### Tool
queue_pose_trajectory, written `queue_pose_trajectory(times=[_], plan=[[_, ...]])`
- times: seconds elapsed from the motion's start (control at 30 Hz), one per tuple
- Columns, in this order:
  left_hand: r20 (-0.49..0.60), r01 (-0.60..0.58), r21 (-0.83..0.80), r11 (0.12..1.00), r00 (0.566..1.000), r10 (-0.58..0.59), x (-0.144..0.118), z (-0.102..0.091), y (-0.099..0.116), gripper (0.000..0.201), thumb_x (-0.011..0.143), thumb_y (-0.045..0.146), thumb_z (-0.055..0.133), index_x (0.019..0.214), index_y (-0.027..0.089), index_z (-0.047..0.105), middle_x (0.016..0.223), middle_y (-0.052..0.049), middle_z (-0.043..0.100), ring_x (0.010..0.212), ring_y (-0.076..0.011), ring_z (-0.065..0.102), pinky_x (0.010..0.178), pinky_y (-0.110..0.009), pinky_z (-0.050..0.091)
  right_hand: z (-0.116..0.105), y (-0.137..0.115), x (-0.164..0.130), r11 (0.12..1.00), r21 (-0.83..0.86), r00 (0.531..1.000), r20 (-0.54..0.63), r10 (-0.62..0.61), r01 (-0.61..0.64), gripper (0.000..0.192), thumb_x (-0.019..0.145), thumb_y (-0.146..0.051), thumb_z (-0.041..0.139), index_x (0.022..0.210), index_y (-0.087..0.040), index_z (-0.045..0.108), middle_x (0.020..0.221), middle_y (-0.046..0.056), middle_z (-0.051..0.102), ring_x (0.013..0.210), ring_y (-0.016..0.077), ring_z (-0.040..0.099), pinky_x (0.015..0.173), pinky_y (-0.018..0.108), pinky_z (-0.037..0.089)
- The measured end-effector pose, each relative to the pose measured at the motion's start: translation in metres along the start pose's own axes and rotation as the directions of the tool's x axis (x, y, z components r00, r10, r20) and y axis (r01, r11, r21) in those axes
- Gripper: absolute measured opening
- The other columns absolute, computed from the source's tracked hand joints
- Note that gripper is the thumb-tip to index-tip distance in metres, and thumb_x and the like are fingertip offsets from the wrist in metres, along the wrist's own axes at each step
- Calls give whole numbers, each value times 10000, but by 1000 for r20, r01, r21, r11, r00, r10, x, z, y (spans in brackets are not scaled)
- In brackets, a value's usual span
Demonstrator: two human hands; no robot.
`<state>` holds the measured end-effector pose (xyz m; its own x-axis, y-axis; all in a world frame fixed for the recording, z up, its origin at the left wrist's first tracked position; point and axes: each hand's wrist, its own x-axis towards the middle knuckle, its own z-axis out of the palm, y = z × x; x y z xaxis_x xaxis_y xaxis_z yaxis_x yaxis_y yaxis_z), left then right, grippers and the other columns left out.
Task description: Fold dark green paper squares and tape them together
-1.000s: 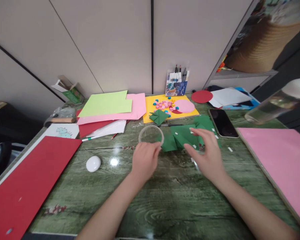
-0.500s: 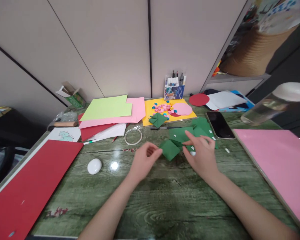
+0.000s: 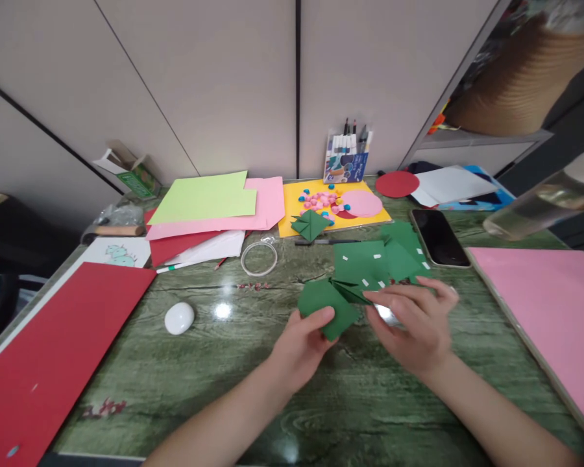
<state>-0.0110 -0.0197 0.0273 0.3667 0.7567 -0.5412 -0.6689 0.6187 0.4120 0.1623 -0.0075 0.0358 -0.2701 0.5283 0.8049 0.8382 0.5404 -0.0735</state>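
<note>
My left hand [image 3: 304,340] grips a folded green paper piece [image 3: 324,301], its thumb lying across the top and its fingers underneath. Narrow pointed folds stick out from the piece's right side. At the tip of those folds is my right hand [image 3: 413,321], thumb and index finger at the paper and the other fingers loosely bent. Just behind lie flat green paper pieces [image 3: 363,259] with small white strips on them. A similar folded green piece [image 3: 310,225] rests on the front edge of a yellow sheet [image 3: 288,211]. A black pen [image 3: 326,242] lies before it.
A phone [image 3: 440,238], a pink board [image 3: 540,292] and a bottle [image 3: 530,204] are on the right. On the left are a red sheet [image 3: 73,344], a white rounded object [image 3: 179,318] and a tape roll [image 3: 259,258]. A marker box [image 3: 346,159] stands against the wall.
The folded green piece is lifted nearer to me, and my left hand has moved from its left edge to a grip with the thumb on top. My right hand has shifted slightly right and nearer.
</note>
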Motion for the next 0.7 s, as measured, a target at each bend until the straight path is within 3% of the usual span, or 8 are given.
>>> queue_pose_trajectory(times=[0.23,0.33,0.7], plan=[[-40,-238,167,957,968,248,0,3,0,225,639,171,742,852,118,694,887,-67,711,785,-143,630,761,-246,477,1,1,-10,990,70,993,11,-120,119,275,713,-103,663,849,-276,498,782,-66,710,702,146,625,860,426,334],[-51,-280,216,935,954,297,1,4,0,255,632,175,745,872,111,693,889,-78,716,807,-163,633,798,-277,474,2,0,-11,982,76,985,2,-174,173,295,702,-100,670,835,-282,479,800,-63,713,731,154,624,866,436,334],[-36,-414,372,831,888,458,4,-1,-5,236,615,201,761,832,139,693,842,-40,717,751,-138,620,746,-254,484,6,-13,-11,983,175,998,-54,-42,51,309,674,-38,643,821,-248,470,724,-79,695,699,124,609,910,419,343]])
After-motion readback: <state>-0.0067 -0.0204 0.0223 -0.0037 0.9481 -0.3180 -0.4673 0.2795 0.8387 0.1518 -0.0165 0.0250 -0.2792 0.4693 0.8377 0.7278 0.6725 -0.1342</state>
